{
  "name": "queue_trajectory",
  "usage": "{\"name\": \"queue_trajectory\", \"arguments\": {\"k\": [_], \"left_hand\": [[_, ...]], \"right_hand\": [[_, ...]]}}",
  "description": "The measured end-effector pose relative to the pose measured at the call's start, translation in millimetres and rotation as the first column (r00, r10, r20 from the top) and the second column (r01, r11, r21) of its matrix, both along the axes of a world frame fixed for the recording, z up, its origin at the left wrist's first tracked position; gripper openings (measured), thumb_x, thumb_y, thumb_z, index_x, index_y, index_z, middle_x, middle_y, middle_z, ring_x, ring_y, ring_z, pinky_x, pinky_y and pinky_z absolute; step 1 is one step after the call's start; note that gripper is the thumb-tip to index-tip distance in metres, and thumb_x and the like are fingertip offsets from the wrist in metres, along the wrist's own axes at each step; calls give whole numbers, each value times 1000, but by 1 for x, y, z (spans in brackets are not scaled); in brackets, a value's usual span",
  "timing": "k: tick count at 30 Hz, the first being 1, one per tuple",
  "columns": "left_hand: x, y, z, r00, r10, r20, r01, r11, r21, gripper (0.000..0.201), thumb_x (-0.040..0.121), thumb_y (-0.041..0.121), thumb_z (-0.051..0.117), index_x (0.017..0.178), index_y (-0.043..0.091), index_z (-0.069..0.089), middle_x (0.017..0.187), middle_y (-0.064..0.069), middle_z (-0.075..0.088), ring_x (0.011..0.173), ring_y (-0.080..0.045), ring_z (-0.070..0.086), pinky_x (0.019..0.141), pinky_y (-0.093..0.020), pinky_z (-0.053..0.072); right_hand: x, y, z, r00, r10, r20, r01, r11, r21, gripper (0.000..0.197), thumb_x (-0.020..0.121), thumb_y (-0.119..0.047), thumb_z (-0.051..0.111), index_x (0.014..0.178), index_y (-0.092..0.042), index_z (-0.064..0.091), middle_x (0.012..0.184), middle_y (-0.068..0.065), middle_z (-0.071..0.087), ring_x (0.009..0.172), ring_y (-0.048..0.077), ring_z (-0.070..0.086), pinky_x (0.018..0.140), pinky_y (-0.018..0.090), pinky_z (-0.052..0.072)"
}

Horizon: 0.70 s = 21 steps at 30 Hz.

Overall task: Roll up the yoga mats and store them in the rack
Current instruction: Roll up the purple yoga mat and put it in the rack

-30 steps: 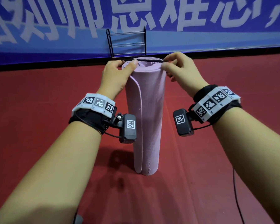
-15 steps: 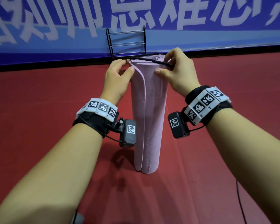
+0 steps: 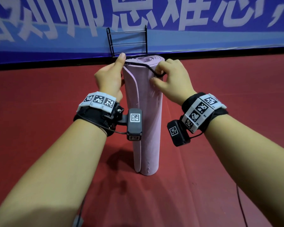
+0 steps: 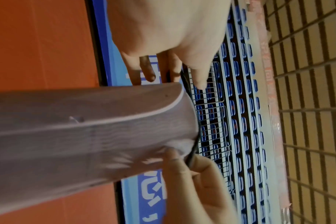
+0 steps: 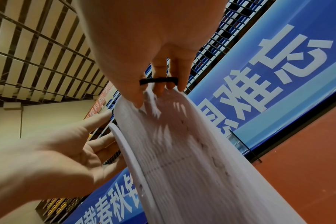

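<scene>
Mat: pink rolled yoga mat (image 3: 146, 112) stands upright on the red floor (image 3: 39, 112), in front of the black wire rack (image 3: 127, 41).
Band: black elastic band (image 3: 138, 63) stretched over the mat's top end.
Left hand (image 3: 110, 76): fingers hook the band's left side.
Right hand (image 3: 172, 77): fingers curl through the band, on the mat's right side.

The head view looks forward and down from above both forearms at the upright mat (image 3: 144, 112) on the red floor (image 3: 39, 128). Each wrist view sits close beside the mat, looking up along it past the hands; all three share the mat's top and the banner (image 3: 203, 38).
</scene>
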State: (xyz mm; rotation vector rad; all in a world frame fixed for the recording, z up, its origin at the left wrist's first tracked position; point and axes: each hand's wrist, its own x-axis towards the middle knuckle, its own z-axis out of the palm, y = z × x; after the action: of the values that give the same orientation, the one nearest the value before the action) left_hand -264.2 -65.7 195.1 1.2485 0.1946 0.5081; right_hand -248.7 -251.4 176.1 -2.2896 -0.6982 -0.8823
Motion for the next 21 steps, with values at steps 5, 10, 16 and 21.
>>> {"name": "queue_trajectory", "arguments": {"k": [5, 10, 16, 21], "left_hand": [[1, -6, 8, 1000, 9, -20, -11, 992, -125, 10, 82, 5, 78, 79, 5, 68, 73, -6, 67, 47, -9, 61, 67, -37, 58], [3, -5, 11, 997, -30, -67, 16, 980, -197, 18, 78, -3, 67, 66, 9, 67, 69, -5, 64, 69, -19, 56, 69, -38, 54], [11, 6, 2, 991, -90, -97, 64, 969, -239, 19, 79, -9, 49, 70, 6, 56, 57, -4, 61, 54, -16, 56, 69, -33, 55], [11, 5, -15, 993, 38, -110, -41, 999, -20, 25, 73, -12, 54, 65, 11, 48, 55, -4, 49, 52, -17, 48, 59, -29, 44]], "right_hand": [[0, 1, -2, 1000, 0, -9, 0, 1000, -3, 13, 76, -25, 62, 81, -13, 58, 82, -3, 49, 82, 24, 44, 70, 27, 27], [2, -3, -4, 1000, -8, -25, 9, 1000, 6, 11, 77, -22, 64, 83, -13, 61, 84, 1, 52, 84, 26, 46, 72, 27, 29], [6, -7, -11, 998, 12, -58, -13, 1000, -13, 8, 76, -19, 65, 76, -11, 62, 87, 5, 54, 93, 29, 46, 77, 27, 32], [5, -7, -16, 999, -1, -46, 1, 1000, -14, 7, 72, -21, 59, 72, -14, 61, 82, -2, 55, 92, 28, 46, 78, 40, 43]]}}
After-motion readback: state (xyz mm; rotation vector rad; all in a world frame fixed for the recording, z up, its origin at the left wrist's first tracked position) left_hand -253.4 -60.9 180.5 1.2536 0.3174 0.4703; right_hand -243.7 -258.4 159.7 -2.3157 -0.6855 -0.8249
